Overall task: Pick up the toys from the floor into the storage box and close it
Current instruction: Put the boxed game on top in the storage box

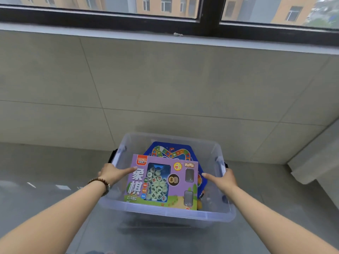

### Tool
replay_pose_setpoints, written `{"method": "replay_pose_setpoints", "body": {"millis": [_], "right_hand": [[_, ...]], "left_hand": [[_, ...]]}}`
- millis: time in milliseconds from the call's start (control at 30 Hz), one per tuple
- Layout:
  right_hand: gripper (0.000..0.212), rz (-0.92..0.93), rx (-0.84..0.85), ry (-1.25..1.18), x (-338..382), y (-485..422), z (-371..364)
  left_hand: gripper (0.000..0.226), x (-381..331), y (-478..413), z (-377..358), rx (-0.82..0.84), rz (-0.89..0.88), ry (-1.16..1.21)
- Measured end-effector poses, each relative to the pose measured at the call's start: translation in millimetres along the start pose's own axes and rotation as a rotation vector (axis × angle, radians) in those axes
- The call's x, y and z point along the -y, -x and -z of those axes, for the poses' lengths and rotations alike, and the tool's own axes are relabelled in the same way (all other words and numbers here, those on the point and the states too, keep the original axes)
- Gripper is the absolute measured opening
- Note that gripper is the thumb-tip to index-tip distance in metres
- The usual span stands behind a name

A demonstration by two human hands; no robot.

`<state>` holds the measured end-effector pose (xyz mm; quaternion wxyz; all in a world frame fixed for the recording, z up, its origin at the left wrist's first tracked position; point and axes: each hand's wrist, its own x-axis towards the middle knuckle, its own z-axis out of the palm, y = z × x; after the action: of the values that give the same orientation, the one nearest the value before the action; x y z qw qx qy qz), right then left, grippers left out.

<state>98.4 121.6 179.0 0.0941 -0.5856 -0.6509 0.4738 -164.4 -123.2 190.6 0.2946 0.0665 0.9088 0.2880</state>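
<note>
Grey floor [45,162] carries the clear storage box [165,214].

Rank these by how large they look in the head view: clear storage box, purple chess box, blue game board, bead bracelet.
1. clear storage box
2. purple chess box
3. blue game board, partly covered
4. bead bracelet

"象棋" and "XIANG" on purple game box [161,182]
</note>
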Motion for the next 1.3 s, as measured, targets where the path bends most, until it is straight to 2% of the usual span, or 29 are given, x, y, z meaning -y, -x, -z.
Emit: {"method": "replay_pose_setpoints", "body": {"millis": [167,267,400,600,700,767,867,1067,1133,1233,1300], "right_hand": [[0.099,-0.028,-0.029,-0.067,-12,41,67],[0.095,-0.052,-0.086,-0.114,-42,71,110],[0.091,-0.132,-0.195,-0.173,-91,111,161],[0.086,-0.254,-0.276,-0.201,-174,166,237],[0.09,-0.288,-0.298,-0.181,-208,184,270],[0.088,-0.302,-0.309,-0.154,-228,186,290],[0.085,-0.342,-0.312,-0.099,-250,186,311],[0.087,-0.462,-0.263,-0.069,-285,182,319],[0.094,-0.466,-0.211,-0.099,-288,180,314],[0.122,-0.469,-0.115,-0.123,-319,166,300],[0.113,-0.475,-0.1,-0.12,-330,161,292]], "left_hand": [[0.081,-51,57,-7,0.021,-0.138,-0.013],[0.083,-75,86,-30,0.101,-0.217,-0.027],[0.07,-110,119,-76,0.221,-0.329,-0.049],[0.072,-145,169,-169,0.496,-0.449,-0.116],[0.063,-154,198,-211,0.604,-0.465,-0.131],[0.068,-157,209,-237,0.656,-0.452,-0.143],[0.081,-152,219,-268,0.695,-0.425,-0.178],[0.082,-150,226,-312,0.695,-0.42,-0.233],[0.075,-152,222,-320,0.673,-0.413,-0.242],[0.069,-148,215,-326,0.638,-0.417,-0.313],[0.082,-141,206,-327,0.606,-0.449,-0.374]]}}
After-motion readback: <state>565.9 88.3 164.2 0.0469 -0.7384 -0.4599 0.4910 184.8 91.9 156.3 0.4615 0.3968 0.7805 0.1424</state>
